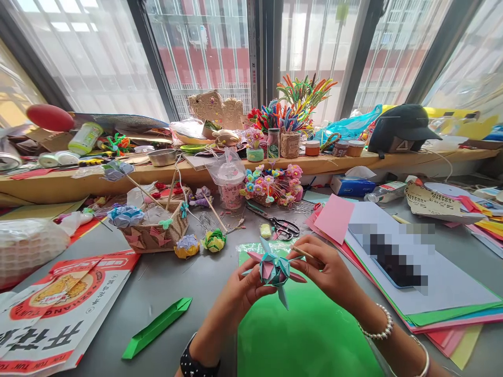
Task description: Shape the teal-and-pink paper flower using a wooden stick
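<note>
A teal and pink folded-paper flower (275, 271) is held up over a green sheet of paper (298, 337), its pointed petals sticking outward. My left hand (247, 285) grips it from the left, thumb and fingers closed on its side. My right hand (328, 264) pinches a thin wooden stick (308, 255), whose tip is by the flower's right-hand petals; whether it touches them I cannot tell. To the left, a folded green paper strip (157, 329) lies on the grey table.
Beyond my hands are scissors (285, 229), a yellow-green paper flower (214, 241) and a cardboard box (159, 235) with paper flowers. A food bag (58, 314) lies left. Stacked paper (444, 277) with a phone (393, 262) lies right. A cluttered wooden ledge (208, 177) runs behind.
</note>
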